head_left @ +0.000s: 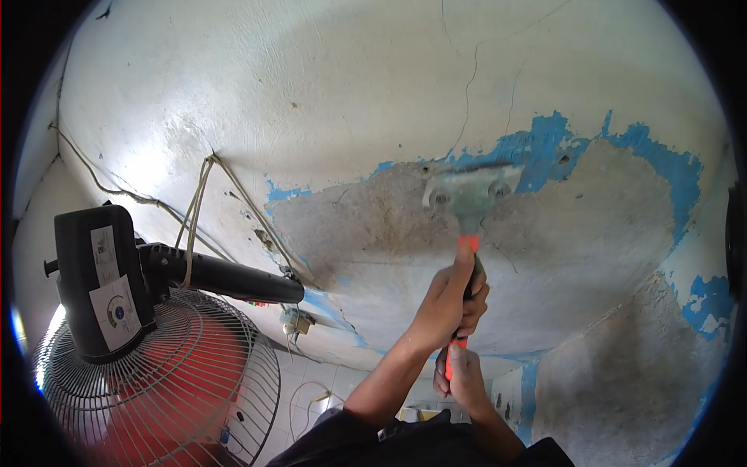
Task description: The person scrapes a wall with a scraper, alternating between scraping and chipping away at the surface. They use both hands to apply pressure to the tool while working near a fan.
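Reaching forward, the left hand clasps the scraper above the right hand.

Room interior, peeling wall, fan

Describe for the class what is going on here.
A person is holding a long-handled scraper up against a wall with both hands. The left hand grips the handle nearer the blade, and the right hand holds it lower down. The blade is at the ragged edge where cream and blue paint meet a bare grey patch. A fan is off to the left.
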A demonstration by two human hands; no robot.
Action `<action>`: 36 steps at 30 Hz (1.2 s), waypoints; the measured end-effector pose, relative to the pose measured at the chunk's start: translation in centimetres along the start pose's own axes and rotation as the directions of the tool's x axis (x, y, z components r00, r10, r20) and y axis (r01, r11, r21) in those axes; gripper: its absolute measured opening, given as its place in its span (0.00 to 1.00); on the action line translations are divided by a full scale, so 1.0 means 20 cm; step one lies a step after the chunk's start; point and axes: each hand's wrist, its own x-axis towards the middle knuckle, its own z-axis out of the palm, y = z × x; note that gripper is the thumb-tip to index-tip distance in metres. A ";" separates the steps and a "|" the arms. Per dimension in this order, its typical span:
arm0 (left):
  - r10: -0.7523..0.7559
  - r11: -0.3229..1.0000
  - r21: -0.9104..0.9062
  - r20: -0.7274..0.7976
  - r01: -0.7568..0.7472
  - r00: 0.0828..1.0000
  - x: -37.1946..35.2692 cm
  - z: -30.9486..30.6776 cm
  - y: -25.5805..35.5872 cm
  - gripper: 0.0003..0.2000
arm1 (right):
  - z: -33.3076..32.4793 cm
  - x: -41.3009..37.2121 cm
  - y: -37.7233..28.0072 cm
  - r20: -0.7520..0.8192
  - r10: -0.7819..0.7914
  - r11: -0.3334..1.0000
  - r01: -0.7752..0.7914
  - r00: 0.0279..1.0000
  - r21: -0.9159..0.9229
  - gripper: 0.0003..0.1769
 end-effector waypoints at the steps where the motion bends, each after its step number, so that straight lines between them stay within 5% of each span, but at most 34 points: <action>1: -0.017 1.000 0.004 0.000 0.017 1.000 -0.01 -0.01 -0.03 0.28 | -0.01 -0.01 0.03 -0.002 0.003 1.000 -0.003 1.000 0.006 0.26; 26: -0.007 0.996 -0.089 -0.024 0.005 1.000 -0.02 -0.04 -0.10 0.27 | -0.04 -0.03 0.04 0.013 0.077 0.997 -0.077 0.997 -0.032 0.26; 36: -0.024 0.969 0.240 -0.144 0.059 0.989 -0.12 -0.10 0.13 0.27 | 0.23 0.12 0.19 0.284 -0.082 0.971 0.012 0.955 0.240 0.28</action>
